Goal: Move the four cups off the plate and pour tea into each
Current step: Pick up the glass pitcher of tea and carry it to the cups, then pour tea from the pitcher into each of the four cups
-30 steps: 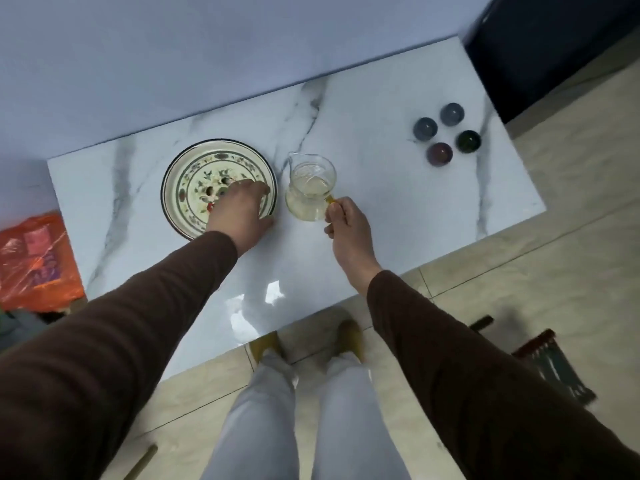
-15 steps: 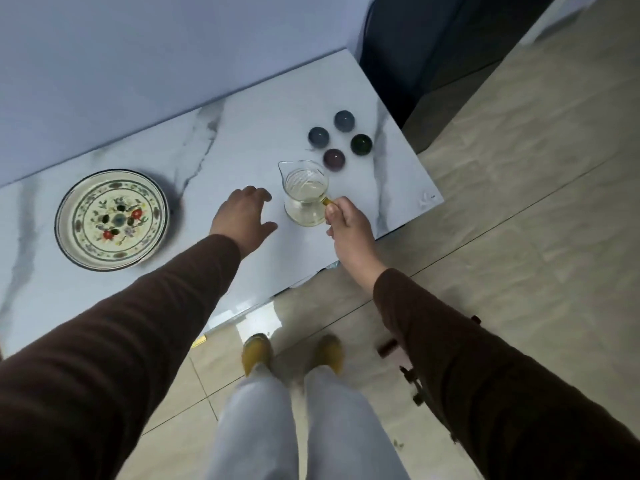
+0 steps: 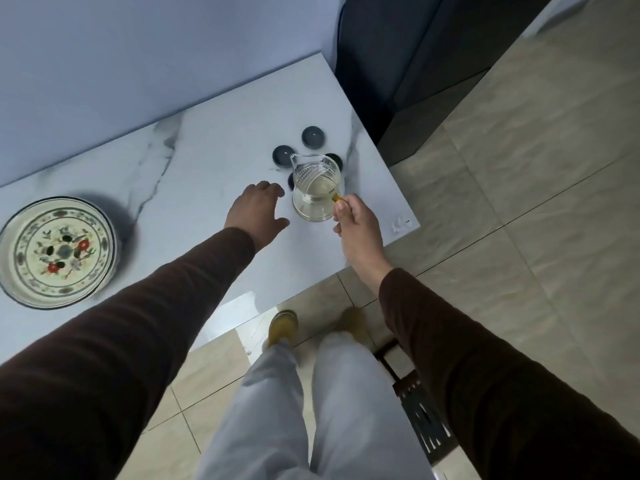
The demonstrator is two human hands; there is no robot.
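My right hand [image 3: 356,225] grips the yellow handle of a clear glass pitcher [image 3: 316,188] holding pale tea, lifted in front of the small dark cups. Two cups show fully: a grey-blue cup [image 3: 283,155] and another grey cup [image 3: 313,136]. A dark cup [image 3: 336,160] and a fourth cup [image 3: 290,181] peek out from behind the pitcher. My left hand [image 3: 258,211] hovers open over the marble table [image 3: 194,174], just left of the pitcher. The floral plate [image 3: 55,252] lies bare at the far left.
The table's right corner [image 3: 412,221] ends close to the cups, with tiled floor beyond. A dark cabinet [image 3: 398,64] stands behind the corner. A dark slatted object [image 3: 422,414] lies on the floor by my right leg.
My right hand has carried the pitcher right and forward until it covers part of the cups. My left hand left the plate and followed alongside. The view has swung right.
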